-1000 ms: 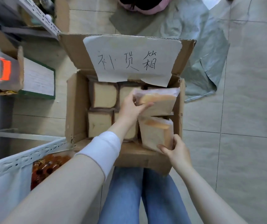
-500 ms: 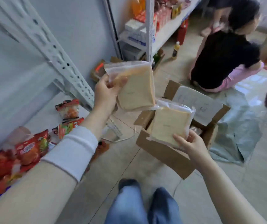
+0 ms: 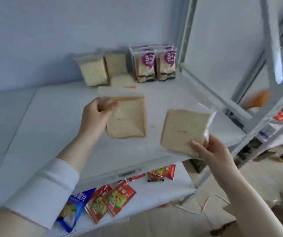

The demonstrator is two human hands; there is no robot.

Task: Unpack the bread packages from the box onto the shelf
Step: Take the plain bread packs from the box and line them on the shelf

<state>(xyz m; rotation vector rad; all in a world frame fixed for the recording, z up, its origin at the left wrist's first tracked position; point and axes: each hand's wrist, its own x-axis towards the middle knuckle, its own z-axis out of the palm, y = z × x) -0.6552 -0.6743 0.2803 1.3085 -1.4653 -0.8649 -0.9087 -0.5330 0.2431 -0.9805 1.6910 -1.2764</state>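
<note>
Lower shelf, front edge: snack packets (image 3: 113, 200) lying loose, red and blue.
Right hand (image 3: 212, 151): clamped on the lower corner of the right bread package (image 3: 183, 129), tilted over the front-right edge of the shelf (image 3: 51, 125); not set down.
Left hand (image 3: 98, 115): curled round the upper-left corner of the left bread package (image 3: 128, 118), hanging over mid-shelf.
Back edge: stocked bread packages (image 3: 94, 72) upright by the wall, one flat in front; purple-label packs (image 3: 156, 65) toward the back-right corner.
Risk: slipping from corner pinches on slack film; dropping past the front edge on the right; toppling the upright row if pushed in hard.
Hidden: box out of view; blurred throughout; contact between left package and shelf impossible to tell; label print unreadable.
</note>
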